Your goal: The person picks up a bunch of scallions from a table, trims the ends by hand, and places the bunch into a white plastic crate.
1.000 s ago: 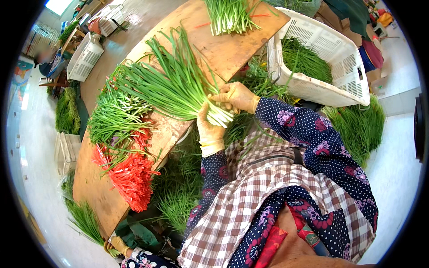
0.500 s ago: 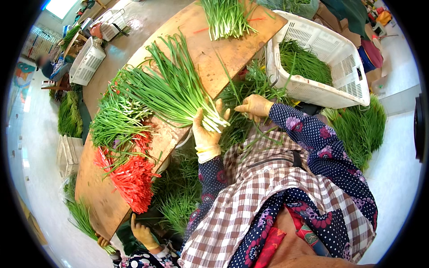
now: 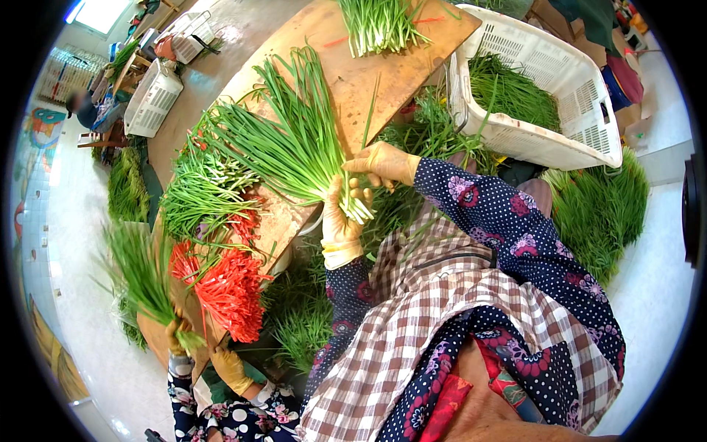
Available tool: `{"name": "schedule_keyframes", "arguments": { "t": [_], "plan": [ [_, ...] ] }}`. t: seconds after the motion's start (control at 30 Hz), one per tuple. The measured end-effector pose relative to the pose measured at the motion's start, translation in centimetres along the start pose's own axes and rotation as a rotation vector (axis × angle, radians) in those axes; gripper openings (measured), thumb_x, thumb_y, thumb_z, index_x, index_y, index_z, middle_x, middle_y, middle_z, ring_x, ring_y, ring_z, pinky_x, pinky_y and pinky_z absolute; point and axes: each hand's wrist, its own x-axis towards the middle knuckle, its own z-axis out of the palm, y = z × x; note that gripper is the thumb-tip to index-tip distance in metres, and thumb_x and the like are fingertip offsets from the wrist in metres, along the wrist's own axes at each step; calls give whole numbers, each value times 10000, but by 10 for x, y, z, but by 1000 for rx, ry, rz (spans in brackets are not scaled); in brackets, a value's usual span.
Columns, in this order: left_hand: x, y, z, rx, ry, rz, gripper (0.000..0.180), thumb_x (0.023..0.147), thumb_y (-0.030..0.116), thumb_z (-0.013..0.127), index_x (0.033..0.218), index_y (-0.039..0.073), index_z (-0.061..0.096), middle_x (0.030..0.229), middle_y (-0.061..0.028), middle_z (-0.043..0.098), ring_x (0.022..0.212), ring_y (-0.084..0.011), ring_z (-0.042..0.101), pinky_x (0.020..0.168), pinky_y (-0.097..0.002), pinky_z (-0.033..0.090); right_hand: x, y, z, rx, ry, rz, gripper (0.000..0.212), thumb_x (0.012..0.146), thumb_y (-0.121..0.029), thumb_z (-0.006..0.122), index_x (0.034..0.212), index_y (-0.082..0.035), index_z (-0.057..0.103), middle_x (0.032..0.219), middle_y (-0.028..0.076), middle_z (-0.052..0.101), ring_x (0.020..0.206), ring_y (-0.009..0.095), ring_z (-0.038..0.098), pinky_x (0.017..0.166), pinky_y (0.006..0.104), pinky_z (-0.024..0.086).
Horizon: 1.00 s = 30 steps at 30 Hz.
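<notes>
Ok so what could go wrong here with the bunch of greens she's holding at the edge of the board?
1. The left hand alone grips the bunch of green stalks near its pale ends, while the right hand only rests beside it. Loose stalks could slip out and fan apart.
2. The bunch hangs over the wooden board edge, so dropped stalks may fall into the greens below.
3. A co-worker's gloved hands lift another bunch close to the pile of red ties, which could be knocked off.

We see no pkgs, labels, signs or screens anywhere in frame, upper left thru lower right, as far as visible.
</notes>
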Motion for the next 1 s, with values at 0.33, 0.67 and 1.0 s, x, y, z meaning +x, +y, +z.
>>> {"name": "schedule_keyframes", "arguments": {
  "t": [0.33, 0.67, 1.0],
  "plan": [
    [5, -10, -8, 163, 9, 179, 153, 803, 45, 598, 935, -20, 553, 787, -100, 637, 669, -183, 638, 718, -355, 555, -9, -7, 4, 36, -21, 22, 249, 784, -237, 660, 773, 8, 619, 499, 35, 543, 323, 73, 427, 283, 214, 328],
    [17, -16, -10, 255, 109, 153, 214, 809, 147, 600, 979, 21, 571, 939, -95, 607, 869, -234, 592, 806, -412, 488, -9, 10, 19, -622, 372, -383, 207, 758, -256, 585, 779, -55, 631, 699, 129, 629, 604, 264, 605, 572, 306, 478],
    [22, -24, -1, 95, 52, 163, 232, 804, 73, 591, 1019, -3, 550, 957, -126, 595, 874, -238, 589, 796, -369, 501, -27, 14, 10, -590, 337, -491, 202, 756, -274, 629, 793, -76, 644, 708, 99, 634, 615, 239, 605, 564, 296, 472]
  ]
}}
